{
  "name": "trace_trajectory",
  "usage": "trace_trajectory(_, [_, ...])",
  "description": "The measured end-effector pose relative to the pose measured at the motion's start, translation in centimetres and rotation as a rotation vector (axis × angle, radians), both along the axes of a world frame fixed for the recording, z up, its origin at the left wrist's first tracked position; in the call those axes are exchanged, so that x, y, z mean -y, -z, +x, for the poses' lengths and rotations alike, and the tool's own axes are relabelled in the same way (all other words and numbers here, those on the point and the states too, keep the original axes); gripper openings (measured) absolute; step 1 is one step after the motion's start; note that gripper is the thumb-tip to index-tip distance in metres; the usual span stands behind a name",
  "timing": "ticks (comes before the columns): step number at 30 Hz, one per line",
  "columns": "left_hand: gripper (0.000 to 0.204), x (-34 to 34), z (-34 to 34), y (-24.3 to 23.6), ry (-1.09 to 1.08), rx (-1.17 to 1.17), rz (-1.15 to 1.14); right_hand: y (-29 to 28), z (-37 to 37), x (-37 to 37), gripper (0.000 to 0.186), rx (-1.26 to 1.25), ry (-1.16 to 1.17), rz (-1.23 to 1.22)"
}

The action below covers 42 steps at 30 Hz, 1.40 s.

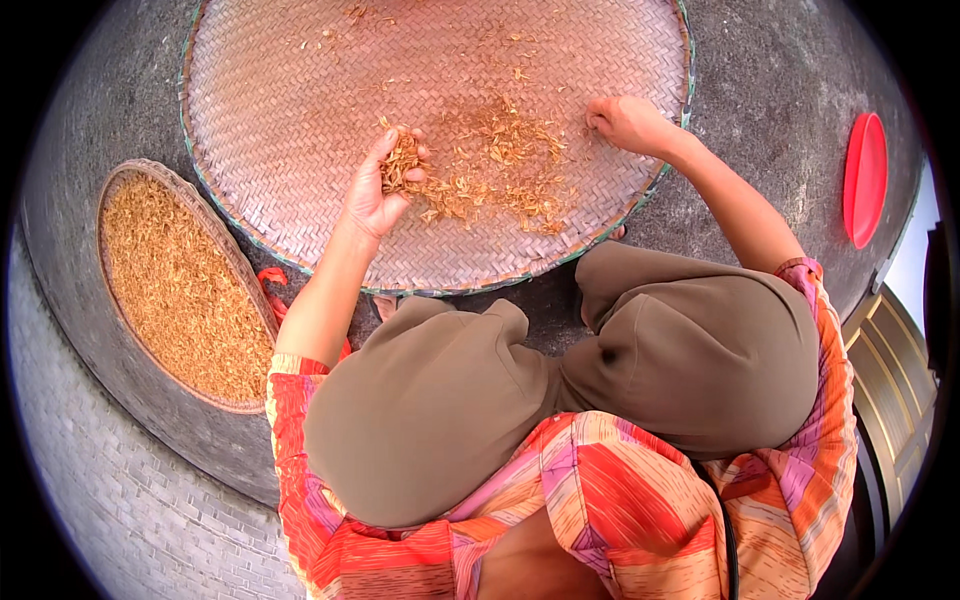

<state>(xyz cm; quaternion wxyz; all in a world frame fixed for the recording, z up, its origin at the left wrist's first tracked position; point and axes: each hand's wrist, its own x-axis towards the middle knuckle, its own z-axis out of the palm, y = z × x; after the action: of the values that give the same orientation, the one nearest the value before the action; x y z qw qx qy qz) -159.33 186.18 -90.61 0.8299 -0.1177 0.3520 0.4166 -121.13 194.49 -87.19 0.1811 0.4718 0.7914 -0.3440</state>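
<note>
A big round woven bamboo tray [290,110] with a green-bound rim lies before my knees. My left hand [372,205] is turned palm up over its near left part, fingers curled around a handful of dried golden-brown flakes [401,160], which look like dried petals or shreds. Loose flakes [515,140] of the same kind are scattered over the middle of the tray, thickest just right of that hand. Near the tray's right rim, my right hand [632,124] is closed with its fingertips pinched together. What they hold, if anything, is too small to make out.
At the left, a round woven basket [232,245] is full of finer golden-brown shreds [185,290]. Some red plastic [272,276] lies between it and my left forearm. A red plastic dish [865,180] sits on the grey concrete [770,90] at the far right. Paving bricks [130,470] run along the lower left.
</note>
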Motion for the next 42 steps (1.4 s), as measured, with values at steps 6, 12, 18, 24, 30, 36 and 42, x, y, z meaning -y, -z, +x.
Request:
trace_trajectory(6, [0.013, -0.2, 2.0, -0.6, -0.193, 0.247, -0.098, 0.3, 0.9, 0.8, 0.017, -0.089, 0.076, 0.049])
trace_trajectory(12, [0.012, -1.0, 3.8, -1.2, -0.228, 0.342, -0.105, 0.2, 1.1, 1.8, 0.015, -0.098, 0.107, 0.114])
trace_trajectory(18, [0.012, -9.3, 2.9, -10.1, -0.223, 0.323, 0.113, 0.2, -0.3, 1.6, 0.019, -0.082, 0.119, 0.114])
trace_trajectory(24, [0.018, -25.5, 7.6, -17.9, -0.282, -0.152, 0.465, 0.6, 0.7, 1.4, 0.021, -0.033, 0.104, 0.16])
trace_trajectory(30, [0.033, -32.4, 3.5, -11.4, -0.19, -0.815, 0.918, 1.0, -1.1, 1.4, 0.02, -0.134, 0.114, 0.164])
trace_trajectory(36, [0.029, -16.6, -0.4, -10.7, 0.12, -0.773, 0.735, 1.3, 1.6, 1.7, 0.02, -0.113, 0.162, 0.119])
trace_trajectory(42, [0.045, -9.5, -8.7, 4.5, 0.327, -1.865, 0.786, 1.0, 0.4, 1.2, 0.018, -0.085, 0.17, 0.081])
